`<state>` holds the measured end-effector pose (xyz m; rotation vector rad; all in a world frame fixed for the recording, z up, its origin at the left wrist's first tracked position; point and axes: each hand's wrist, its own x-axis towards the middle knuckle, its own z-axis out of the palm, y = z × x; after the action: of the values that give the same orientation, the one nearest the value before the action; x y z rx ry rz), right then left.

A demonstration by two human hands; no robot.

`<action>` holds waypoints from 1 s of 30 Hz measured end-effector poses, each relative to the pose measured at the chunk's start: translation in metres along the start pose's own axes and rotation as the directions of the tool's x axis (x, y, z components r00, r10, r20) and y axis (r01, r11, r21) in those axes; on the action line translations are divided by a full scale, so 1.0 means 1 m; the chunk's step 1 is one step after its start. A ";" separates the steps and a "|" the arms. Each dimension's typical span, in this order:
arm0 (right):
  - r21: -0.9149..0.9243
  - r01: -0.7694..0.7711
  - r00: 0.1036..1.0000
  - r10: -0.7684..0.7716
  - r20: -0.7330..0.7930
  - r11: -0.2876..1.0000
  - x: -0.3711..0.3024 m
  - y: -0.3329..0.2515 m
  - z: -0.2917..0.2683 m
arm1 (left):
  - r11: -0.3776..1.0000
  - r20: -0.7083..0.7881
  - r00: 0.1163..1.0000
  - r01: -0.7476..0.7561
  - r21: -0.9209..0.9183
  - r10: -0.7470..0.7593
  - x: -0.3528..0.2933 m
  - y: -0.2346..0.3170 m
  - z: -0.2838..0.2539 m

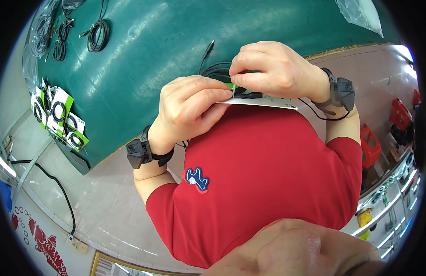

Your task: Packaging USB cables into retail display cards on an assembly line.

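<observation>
At the table's near edge, a white and green packaging card (pixel 279 103) is held close to my red shirt. A coiled black cable (pixel 216 70) lies against it, one plug end (pixel 208 48) sticking out over the table. My left hand (pixel 187 105) is closed on the card's left part, with thumb and fingers at its edge. My right hand (pixel 279 69) is closed in a pinch above the card, at the upper end of a thin pale tie (pixel 234 91). Below that hand a black cable end (pixel 249 95) lies along the card. The fingers hide part of the coil.
Several carded cables (pixel 59 112) are piled at the left edge of the green table (pixel 144 60). Loose black cable coils (pixel 99 36) lie at the far left. A clear plastic bag (pixel 360 16) is at the far right. Red stools (pixel 370 146) stand on the floor at right.
</observation>
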<state>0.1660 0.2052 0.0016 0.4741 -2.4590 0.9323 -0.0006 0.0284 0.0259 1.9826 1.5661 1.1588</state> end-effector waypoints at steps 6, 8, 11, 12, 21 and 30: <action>-0.042 0.022 1.000 -0.021 0.014 0.999 0.002 -0.002 -0.003 | 1.000 -0.003 1.000 -0.008 0.010 0.008 0.002 -0.002 -0.001; -0.072 0.024 1.000 -0.024 0.005 0.997 0.002 -0.002 -0.003 | 1.000 -0.007 1.000 -0.008 0.015 0.009 0.002 -0.003 -0.001; -0.086 0.026 1.000 -0.026 0.002 0.996 0.002 -0.003 -0.005 | 1.000 -0.004 1.000 -0.009 0.003 0.009 0.002 -0.003 -0.001; -0.085 0.021 1.000 -0.021 0.000 0.996 0.002 -0.004 -0.005 | 1.000 -0.007 1.000 -0.010 0.005 0.010 0.002 -0.004 -0.001; -0.015 -0.017 0.999 0.016 -0.040 1.000 0.002 -0.003 -0.003 | 1.000 -0.011 1.000 -0.008 0.015 0.009 0.000 -0.003 -0.001; -0.012 -0.037 0.997 0.036 -0.062 0.999 0.002 -0.005 0.000 | 1.000 -0.025 1.000 -0.014 0.026 0.015 -0.003 -0.001 0.000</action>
<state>0.1668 0.2014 0.0047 0.3906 -2.4238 0.9311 -0.0009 0.0255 0.0240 2.0064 1.5889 1.1791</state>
